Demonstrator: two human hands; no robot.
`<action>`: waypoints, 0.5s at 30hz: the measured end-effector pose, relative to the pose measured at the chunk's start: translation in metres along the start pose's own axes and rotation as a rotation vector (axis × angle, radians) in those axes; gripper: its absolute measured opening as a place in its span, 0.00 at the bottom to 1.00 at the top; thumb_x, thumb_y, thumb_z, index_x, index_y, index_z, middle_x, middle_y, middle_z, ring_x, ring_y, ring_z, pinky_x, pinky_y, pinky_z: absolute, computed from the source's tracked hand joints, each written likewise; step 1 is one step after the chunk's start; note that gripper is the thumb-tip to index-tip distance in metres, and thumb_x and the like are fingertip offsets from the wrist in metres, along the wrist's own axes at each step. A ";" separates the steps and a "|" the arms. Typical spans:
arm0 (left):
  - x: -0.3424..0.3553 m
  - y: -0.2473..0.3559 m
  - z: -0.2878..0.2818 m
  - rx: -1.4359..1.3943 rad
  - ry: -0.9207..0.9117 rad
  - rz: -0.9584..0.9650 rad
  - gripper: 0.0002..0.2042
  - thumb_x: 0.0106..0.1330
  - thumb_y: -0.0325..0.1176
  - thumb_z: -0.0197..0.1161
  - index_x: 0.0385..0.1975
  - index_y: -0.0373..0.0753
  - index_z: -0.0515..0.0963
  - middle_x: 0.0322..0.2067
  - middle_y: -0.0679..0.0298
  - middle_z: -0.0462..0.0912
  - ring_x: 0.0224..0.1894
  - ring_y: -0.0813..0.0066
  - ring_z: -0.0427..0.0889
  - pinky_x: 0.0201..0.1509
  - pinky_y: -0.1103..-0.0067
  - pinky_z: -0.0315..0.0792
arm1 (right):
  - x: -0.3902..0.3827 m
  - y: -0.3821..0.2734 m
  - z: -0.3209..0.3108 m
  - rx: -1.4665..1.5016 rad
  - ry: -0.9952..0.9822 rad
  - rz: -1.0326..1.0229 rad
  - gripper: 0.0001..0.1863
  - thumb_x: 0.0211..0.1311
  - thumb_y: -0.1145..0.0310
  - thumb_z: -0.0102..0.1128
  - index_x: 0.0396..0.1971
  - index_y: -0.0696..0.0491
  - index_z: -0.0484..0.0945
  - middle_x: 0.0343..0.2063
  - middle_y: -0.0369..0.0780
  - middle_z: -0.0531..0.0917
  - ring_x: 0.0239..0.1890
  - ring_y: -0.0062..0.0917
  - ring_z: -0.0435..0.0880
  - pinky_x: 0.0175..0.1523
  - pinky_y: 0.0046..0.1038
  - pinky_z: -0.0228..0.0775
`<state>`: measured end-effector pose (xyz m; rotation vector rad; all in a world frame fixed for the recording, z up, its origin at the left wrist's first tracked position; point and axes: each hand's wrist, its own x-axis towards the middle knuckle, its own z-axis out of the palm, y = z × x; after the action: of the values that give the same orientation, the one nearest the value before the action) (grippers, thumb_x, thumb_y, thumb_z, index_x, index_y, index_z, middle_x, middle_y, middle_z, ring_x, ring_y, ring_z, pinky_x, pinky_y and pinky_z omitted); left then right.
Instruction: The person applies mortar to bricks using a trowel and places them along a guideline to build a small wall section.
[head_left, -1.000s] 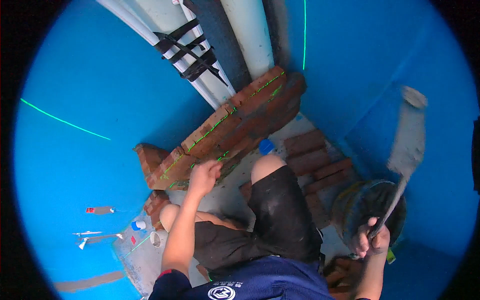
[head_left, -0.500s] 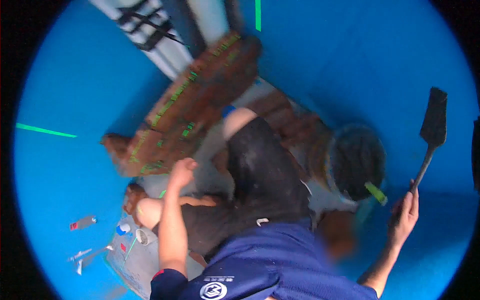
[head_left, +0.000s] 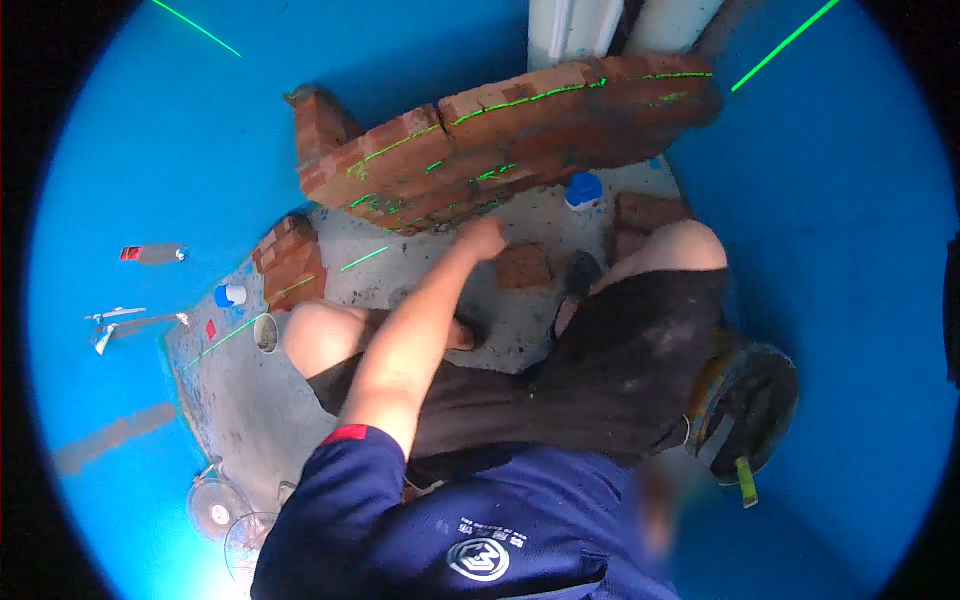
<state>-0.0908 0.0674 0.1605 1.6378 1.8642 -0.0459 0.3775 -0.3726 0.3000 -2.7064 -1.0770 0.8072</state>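
Note:
My left hand (head_left: 483, 238) is closed in front of the low brick wall (head_left: 540, 125), near its lower edge. Nothing shows sticking out of its fingers. Just to the right of that hand, a loose brick (head_left: 524, 267) lies on the grey floor between my feet. Bright green lines run along the wall's top and face. My right hand and the trowel are out of view. By my right thigh stands a bucket (head_left: 775, 415) with dark contents, and a yellow-green handle (head_left: 747, 484) lies at its rim.
Stacked bricks (head_left: 288, 255) stand at the left, with a cup (head_left: 266, 334) and a blue-and-white object (head_left: 230, 295) close by. Another blue-and-white object (head_left: 583, 191) sits before the wall, beside bricks (head_left: 645, 215). Blue panels (head_left: 840, 250) enclose the area. White posts (head_left: 575, 30) rise behind.
The view has swung right, bringing the wall nearly level across the picture. My left hand now appears closer to its base. My right hand and the trowel have left the picture.

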 end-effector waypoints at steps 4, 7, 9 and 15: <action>0.016 -0.060 0.098 0.066 -0.049 -0.169 0.26 0.56 0.37 0.63 0.57 0.40 0.68 0.57 0.51 0.71 0.59 0.50 0.70 0.57 0.57 0.70 | 0.001 0.074 0.028 -0.246 0.157 -0.013 0.19 0.68 0.60 0.52 0.48 0.61 0.71 0.39 0.49 0.78 0.39 0.34 0.76 0.44 0.35 0.68; 0.010 -0.028 0.143 0.110 -0.058 -0.146 0.39 0.53 0.39 0.68 0.65 0.39 0.57 0.65 0.52 0.59 0.67 0.50 0.59 0.65 0.54 0.60 | -0.016 0.067 0.009 -0.299 0.103 0.132 0.16 0.68 0.60 0.52 0.44 0.58 0.70 0.34 0.45 0.76 0.34 0.31 0.73 0.39 0.33 0.66; 0.002 -0.011 0.152 0.124 0.031 -0.113 0.45 0.50 0.40 0.71 0.67 0.38 0.52 0.67 0.52 0.55 0.70 0.51 0.53 0.68 0.53 0.53 | -0.024 0.059 -0.002 -0.311 0.075 0.188 0.14 0.68 0.61 0.52 0.42 0.57 0.69 0.31 0.43 0.74 0.31 0.29 0.72 0.36 0.31 0.64; 0.028 -0.001 0.160 0.102 0.113 0.093 0.54 0.39 0.40 0.78 0.67 0.40 0.50 0.67 0.53 0.52 0.71 0.51 0.50 0.70 0.54 0.47 | -0.032 0.035 -0.030 -0.264 0.097 0.230 0.09 0.69 0.63 0.52 0.34 0.52 0.68 0.22 0.35 0.70 0.21 0.22 0.67 0.26 0.27 0.60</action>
<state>-0.0215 0.0227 0.0204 1.8290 1.8941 -0.0099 0.3952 -0.4177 0.3289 -3.0980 -0.9216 0.5899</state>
